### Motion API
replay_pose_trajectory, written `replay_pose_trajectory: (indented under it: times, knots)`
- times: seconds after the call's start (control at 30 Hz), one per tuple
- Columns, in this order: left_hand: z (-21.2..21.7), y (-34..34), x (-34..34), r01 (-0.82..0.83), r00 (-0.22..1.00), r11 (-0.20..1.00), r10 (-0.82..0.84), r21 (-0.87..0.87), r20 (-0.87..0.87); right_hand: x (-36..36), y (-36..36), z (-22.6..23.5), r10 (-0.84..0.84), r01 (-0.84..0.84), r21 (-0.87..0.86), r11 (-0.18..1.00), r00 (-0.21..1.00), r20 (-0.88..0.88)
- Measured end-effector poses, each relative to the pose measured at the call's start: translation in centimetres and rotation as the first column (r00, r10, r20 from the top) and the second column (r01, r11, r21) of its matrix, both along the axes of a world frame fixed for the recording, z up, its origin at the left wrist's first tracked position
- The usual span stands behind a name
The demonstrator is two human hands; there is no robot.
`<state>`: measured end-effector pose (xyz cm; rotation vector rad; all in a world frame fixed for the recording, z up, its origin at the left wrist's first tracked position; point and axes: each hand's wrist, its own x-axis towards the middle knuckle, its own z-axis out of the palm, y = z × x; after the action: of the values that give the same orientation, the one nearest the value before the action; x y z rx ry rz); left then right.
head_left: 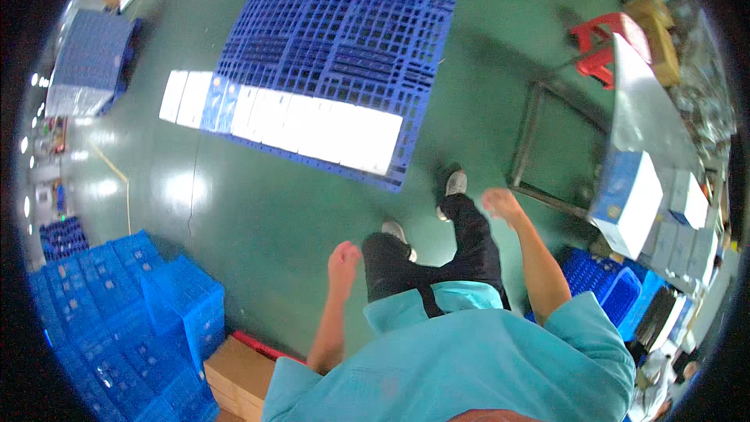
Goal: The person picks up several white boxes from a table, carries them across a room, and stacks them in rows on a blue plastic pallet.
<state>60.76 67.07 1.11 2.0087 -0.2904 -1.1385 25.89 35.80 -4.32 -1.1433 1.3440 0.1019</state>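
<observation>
Both of my hands hang loose over the green floor. My left hand (344, 267) is beside my left thigh, its fingers curled in with nothing visible in them. Out past my right knee, my right hand (501, 205) is also loosely curled, and no object shows in it. Ahead of my feet lies a large blue plastic pallet (344, 0). A row of white boxes (312, 125) runs along its near side, with blue-printed ones (220, 105) toward the left. Neither hand touches the pallet or the boxes.
On the right a metal-topped table (637, 101) carries a blue-and-white box (625, 199) and others. A red stool (600, 59) stands behind it, blue crates (601, 285) nearer me. Blue-covered stacks (101, 297) and a cardboard box (238, 371) are at lower left, a loaded pallet (90, 62) at far left.
</observation>
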Motion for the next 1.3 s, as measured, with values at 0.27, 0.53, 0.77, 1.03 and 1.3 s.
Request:
replay_pose_trajectory:
  times: [0.27, 0.53, 0.77, 1.03, 1.3]
  knots:
    - [-3.7, -2.9, -0.4, 0.556, 0.821, 0.784, -0.569, 0.276, -0.035, -22.5, 18.5, 10.7, -0.604, 0.621, 0.019, 0.784, 0.769, -0.206]
    - [-0.2, -7.3, -11.7, 0.302, 0.949, 0.899, -0.253, 0.317, -0.185, -34.0, 30.9, 5.3, -0.395, 0.536, 0.327, 0.779, 0.823, -0.408]
    - [1.1, -20.9, -28.4, 0.617, 0.787, 0.777, -0.613, 0.127, -0.075, -45.2, 16.1, 6.9, -0.632, 0.61, -0.167, 0.775, 0.74, -0.228]
    - [8.5, -40.9, -46.2, 0.699, 0.664, 0.691, -0.723, -0.185, -0.191, -48.1, 4.1, 16.2, -0.617, 0.488, -0.564, 0.666, 0.785, -0.049]
    - [10.4, -41.6, -54.9, 0.629, 0.675, 0.72, -0.693, -0.293, -0.253, -62.9, -16.9, 19.2, -0.537, 0.012, -0.857, 0.515, 0.784, -0.311]
